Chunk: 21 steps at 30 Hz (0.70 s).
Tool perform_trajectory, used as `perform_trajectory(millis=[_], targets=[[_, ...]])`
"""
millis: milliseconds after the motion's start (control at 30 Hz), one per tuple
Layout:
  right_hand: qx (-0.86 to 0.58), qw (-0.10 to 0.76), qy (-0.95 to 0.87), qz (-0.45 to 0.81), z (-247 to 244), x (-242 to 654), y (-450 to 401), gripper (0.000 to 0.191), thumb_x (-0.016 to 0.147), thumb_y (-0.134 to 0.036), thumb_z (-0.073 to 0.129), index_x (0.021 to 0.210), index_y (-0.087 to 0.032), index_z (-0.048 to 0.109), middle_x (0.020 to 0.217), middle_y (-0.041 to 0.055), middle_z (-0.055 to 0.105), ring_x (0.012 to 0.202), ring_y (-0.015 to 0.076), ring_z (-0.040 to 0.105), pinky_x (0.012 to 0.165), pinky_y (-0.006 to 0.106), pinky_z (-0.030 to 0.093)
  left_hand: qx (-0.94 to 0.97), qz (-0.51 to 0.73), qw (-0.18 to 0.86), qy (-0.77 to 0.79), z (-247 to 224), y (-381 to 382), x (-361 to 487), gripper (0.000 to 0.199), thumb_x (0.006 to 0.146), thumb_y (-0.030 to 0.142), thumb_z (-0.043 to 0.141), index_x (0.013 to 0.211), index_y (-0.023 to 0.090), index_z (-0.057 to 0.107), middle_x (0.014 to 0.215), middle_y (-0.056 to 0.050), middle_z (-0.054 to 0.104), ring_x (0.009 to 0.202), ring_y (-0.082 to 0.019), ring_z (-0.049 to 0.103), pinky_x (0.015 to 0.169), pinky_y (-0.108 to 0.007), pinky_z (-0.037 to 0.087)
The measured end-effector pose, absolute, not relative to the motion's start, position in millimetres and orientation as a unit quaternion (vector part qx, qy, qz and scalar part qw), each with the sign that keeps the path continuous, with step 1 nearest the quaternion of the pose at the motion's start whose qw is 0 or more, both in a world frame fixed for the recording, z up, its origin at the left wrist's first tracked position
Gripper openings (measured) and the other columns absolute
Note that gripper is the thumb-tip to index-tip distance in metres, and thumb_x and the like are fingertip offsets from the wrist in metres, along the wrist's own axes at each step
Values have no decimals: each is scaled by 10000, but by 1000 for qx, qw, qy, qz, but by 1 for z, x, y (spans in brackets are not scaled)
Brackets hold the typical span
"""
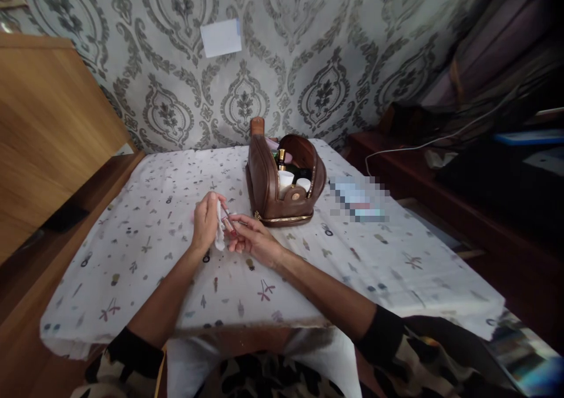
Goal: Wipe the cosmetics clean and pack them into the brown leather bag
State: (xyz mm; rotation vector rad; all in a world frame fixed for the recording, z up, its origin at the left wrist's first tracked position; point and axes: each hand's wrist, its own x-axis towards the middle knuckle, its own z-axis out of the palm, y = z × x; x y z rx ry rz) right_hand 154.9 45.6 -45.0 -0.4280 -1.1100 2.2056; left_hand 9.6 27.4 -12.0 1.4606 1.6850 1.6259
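Observation:
Just left of the open bag, my left hand [205, 221] is closed on a crumpled white wipe [219, 236]. Facing it, my right hand [258, 242] pinches a small slim tube [230, 224] with clear and reddish-pink parts, like a lip gloss. The tube touches or nearly touches the wipe, and fingers cover part of it. Beyond my right hand stands a brown leather cosmetic bag [263, 177], unzipped. Inside it show a bottle with a gold cap [281, 158], a white jar [285, 179] and other containers partly hidden by the bag's wall.
A white patterned cloth [154, 257] covers the table. A blurred-out flat item [359, 199] lies right of the bag. Wooden furniture [57, 121] borders the left side; a dark red surface with a white cable [409, 149] is at the right. Patterned wallpaper rises behind.

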Motion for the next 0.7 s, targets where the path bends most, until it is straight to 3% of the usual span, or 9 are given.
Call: perform_trajectory(millis=[133,233,333,400,500,700], targets=[[-174,346,-415,824,-45,154,47,519,654,-462,899,996,-187,623,732,-43,657,593,113,691,507,186,500,622,517,66,584,-19,25,19,292,996,423,390,1002,215,595,985,-66,662,924,-192,629,863,-333,502],[-166,341,-423,823,-46,157,48,463,705,-486,861,954,-163,642,733,-23,649,594,104,672,514,190,504,661,489,22,569,-24,24,22,250,970,385,445,1071,202,583,1063,-90,643,1032,-217,613,919,-358,482],[-156,316,-441,826,-46,159,48,434,739,-516,823,887,-142,660,728,-7,651,551,97,653,456,184,455,637,491,56,591,-22,23,19,239,978,386,435,1035,211,586,894,-39,642,833,-179,621,808,-313,489],[-156,308,-437,831,-45,159,48,466,742,-524,817,969,-147,666,752,7,690,536,104,656,444,189,443,594,516,91,610,-17,24,15,262,990,402,408,970,216,591,767,1,610,692,-149,578,716,-277,468],[-163,311,-425,834,-43,158,46,559,732,-535,821,1119,-179,630,768,16,736,530,117,664,449,195,449,544,560,112,614,-11,26,8,326,984,442,407,850,211,593,677,19,558,631,-135,529,632,-251,429],[-184,319,-441,818,-38,156,44,494,644,-487,893,914,-176,619,756,-19,699,561,129,705,428,168,436,513,579,160,613,-12,29,6,419,969,521,415,751,207,587,607,23,511,528,-123,461,524,-250,377]])
